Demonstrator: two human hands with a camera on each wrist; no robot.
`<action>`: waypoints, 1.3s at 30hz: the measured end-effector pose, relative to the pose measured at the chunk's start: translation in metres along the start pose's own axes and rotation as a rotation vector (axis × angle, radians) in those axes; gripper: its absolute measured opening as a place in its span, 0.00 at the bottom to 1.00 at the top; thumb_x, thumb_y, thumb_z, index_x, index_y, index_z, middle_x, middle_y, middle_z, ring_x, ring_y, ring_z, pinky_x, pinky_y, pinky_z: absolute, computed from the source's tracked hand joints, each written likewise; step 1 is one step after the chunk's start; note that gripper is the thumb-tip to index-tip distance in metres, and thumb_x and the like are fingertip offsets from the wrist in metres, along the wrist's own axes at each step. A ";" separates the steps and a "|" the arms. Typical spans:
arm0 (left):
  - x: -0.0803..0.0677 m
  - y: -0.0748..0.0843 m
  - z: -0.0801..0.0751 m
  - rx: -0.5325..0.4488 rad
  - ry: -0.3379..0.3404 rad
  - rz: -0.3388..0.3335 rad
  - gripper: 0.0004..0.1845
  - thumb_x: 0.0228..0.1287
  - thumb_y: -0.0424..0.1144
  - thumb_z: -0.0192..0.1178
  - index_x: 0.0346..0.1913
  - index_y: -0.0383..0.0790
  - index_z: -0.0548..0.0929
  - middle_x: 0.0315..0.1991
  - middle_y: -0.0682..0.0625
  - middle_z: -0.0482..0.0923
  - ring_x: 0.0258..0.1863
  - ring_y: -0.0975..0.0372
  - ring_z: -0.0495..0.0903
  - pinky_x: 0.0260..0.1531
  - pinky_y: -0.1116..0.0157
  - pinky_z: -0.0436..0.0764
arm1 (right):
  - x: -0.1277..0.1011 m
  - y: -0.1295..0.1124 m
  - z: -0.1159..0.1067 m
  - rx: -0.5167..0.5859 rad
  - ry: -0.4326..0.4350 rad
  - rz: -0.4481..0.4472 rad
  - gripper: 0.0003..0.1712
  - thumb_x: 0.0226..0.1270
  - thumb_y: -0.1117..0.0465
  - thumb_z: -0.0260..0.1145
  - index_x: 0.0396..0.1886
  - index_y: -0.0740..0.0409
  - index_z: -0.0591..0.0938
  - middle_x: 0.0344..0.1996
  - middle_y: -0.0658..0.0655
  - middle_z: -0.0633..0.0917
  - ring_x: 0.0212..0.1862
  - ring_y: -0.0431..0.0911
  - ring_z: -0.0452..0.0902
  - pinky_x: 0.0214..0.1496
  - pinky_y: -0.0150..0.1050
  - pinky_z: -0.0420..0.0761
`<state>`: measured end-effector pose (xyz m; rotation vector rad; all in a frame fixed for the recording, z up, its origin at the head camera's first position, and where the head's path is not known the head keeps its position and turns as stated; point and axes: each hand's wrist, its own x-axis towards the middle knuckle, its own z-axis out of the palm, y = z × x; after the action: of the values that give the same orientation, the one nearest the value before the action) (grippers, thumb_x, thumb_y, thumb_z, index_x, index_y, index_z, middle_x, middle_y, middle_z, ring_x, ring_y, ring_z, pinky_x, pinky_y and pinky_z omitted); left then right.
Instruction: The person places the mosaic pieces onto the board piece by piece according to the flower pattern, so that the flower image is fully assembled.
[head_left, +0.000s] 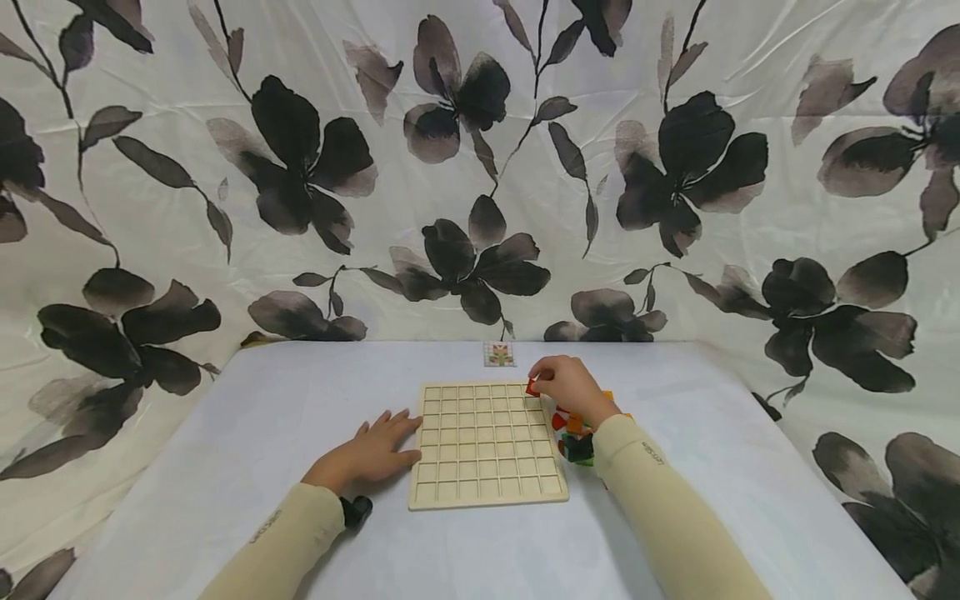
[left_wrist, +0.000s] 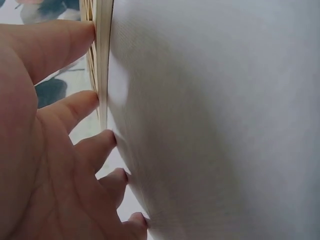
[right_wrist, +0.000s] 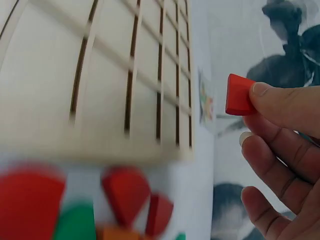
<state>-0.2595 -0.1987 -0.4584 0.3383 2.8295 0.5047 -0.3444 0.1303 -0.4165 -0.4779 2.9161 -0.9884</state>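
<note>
A pale wooden grid board (head_left: 487, 446) lies flat on the white table, its square cells bare. My left hand (head_left: 372, 450) rests at the board's left edge, fingers spread; in the left wrist view the thumb (left_wrist: 65, 42) and a finger touch the board's side. Over the far right corner of the board, my right hand (head_left: 573, 386) pinches a small red tile (right_wrist: 238, 95) between thumb and fingers. Several coloured pieces (head_left: 576, 437), red, orange and green, lie in a pile right of the board, partly hidden under the right forearm.
A small card with a flower-like pattern (head_left: 499, 354) lies behind the board near the table's far edge. A white cloth with dark flowers (head_left: 457, 167) hangs behind the table (head_left: 262, 417). A black band (head_left: 356, 511) is on the left wrist.
</note>
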 end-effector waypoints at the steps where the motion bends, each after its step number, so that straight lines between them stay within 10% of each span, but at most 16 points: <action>1: -0.001 0.000 0.000 -0.002 -0.002 0.000 0.35 0.68 0.53 0.55 0.74 0.45 0.61 0.76 0.39 0.54 0.76 0.39 0.47 0.70 0.34 0.46 | 0.002 -0.003 0.003 0.010 0.003 -0.004 0.07 0.65 0.60 0.67 0.41 0.52 0.86 0.33 0.50 0.87 0.36 0.43 0.80 0.45 0.42 0.81; 39: -0.002 0.001 -0.003 -0.017 -0.044 -0.014 0.35 0.69 0.54 0.54 0.75 0.47 0.59 0.77 0.41 0.52 0.76 0.41 0.45 0.70 0.34 0.44 | 0.032 -0.059 0.080 0.085 -0.075 -0.132 0.03 0.62 0.64 0.68 0.32 0.56 0.88 0.31 0.51 0.87 0.34 0.42 0.78 0.40 0.37 0.79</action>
<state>-0.2588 -0.1994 -0.4546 0.3214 2.7818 0.5122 -0.3490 0.0292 -0.4424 -0.6950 2.7944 -1.0795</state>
